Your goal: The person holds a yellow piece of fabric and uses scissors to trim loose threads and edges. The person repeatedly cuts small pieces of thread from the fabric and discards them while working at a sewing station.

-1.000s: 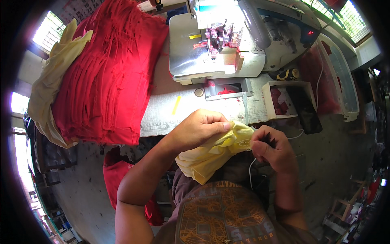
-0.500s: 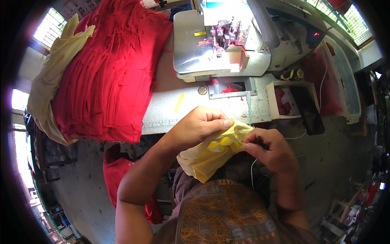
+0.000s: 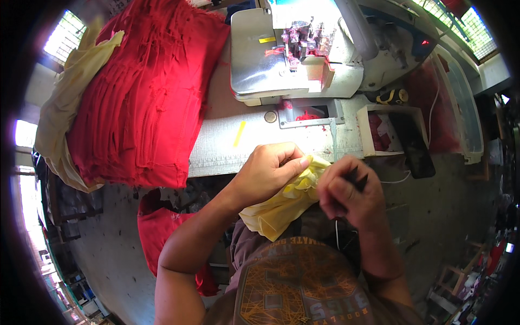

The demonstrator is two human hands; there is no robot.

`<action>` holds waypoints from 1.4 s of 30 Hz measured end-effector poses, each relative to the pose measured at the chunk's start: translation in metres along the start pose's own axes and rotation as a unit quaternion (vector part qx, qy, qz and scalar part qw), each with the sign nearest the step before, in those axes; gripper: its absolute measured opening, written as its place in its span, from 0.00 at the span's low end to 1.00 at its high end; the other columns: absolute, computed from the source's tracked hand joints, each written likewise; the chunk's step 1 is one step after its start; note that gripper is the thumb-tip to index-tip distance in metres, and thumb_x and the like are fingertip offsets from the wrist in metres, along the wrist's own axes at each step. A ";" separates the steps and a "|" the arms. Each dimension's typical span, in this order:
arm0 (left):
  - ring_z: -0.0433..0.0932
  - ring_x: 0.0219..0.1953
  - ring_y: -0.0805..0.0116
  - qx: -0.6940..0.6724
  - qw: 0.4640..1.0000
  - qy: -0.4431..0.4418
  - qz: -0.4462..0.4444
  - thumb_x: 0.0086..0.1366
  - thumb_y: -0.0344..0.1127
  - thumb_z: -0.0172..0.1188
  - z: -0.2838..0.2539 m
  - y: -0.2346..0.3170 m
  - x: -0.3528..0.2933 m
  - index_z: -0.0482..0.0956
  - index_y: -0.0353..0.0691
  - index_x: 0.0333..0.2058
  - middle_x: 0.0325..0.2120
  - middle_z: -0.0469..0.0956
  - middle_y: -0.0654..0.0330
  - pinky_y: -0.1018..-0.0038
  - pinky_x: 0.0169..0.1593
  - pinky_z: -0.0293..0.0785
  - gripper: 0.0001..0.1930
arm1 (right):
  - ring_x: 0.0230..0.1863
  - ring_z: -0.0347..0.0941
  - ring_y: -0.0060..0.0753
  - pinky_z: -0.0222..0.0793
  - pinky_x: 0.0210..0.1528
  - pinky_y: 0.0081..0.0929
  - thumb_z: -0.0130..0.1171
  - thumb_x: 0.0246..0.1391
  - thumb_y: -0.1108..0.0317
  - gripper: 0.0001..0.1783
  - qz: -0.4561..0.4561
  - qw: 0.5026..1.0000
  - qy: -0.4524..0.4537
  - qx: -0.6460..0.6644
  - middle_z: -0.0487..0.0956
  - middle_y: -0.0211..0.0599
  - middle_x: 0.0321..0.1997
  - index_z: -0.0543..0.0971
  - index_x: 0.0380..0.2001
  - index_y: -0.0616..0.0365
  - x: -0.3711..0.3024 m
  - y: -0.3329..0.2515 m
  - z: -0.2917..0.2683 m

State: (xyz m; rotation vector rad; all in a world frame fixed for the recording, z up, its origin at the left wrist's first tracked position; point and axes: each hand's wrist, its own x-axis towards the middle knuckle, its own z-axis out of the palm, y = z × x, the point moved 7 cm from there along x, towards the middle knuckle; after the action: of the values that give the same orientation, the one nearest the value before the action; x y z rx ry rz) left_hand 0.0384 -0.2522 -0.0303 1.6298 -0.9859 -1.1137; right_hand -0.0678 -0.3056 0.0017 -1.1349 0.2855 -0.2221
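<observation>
A gathered piece of yellow fabric (image 3: 277, 210) hangs over my lap, just off the table's front edge. My left hand (image 3: 269, 170) is closed on its upper edge, thumb pressed down on the bunched folds. Close by on the right, my right hand (image 3: 349, 192) is curled around a small dark two-pointed tool (image 3: 358, 181). The tips of that tool stick out above the fingers, and the rest is hidden in the palm. Whether the right fingers still touch the fabric, I cannot tell.
A tall stack of red fabric (image 3: 146, 103) covers the table's left, with pale yellow cloth (image 3: 59, 116) beside it. A sewing machine (image 3: 260, 65) stands at the back. On the right are an open box (image 3: 368, 132), a black phone (image 3: 413, 146) and a clear bin (image 3: 471, 108).
My right hand has drawn back from the yellow fabric's edge and turned, showing the dark tool's tips. My left hand keeps its hold, almost in the same place.
</observation>
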 end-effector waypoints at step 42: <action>0.64 0.20 0.84 -0.127 0.977 -0.133 -0.109 0.56 0.38 0.52 -0.008 -0.019 0.007 0.74 0.35 0.25 0.19 0.69 0.69 0.86 0.24 0.60 0.11 | 0.18 0.58 0.11 0.54 0.19 0.11 0.50 0.46 0.73 0.06 0.058 0.983 0.097 -0.148 0.63 0.23 0.16 0.70 0.30 0.61 -0.004 -0.005 -0.038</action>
State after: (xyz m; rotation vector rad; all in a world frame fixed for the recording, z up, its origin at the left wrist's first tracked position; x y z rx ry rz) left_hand 0.0504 -0.2522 -0.0483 1.4291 -0.8021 -1.5717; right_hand -0.0839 -0.3390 -0.0085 -1.3887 0.5698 -0.1905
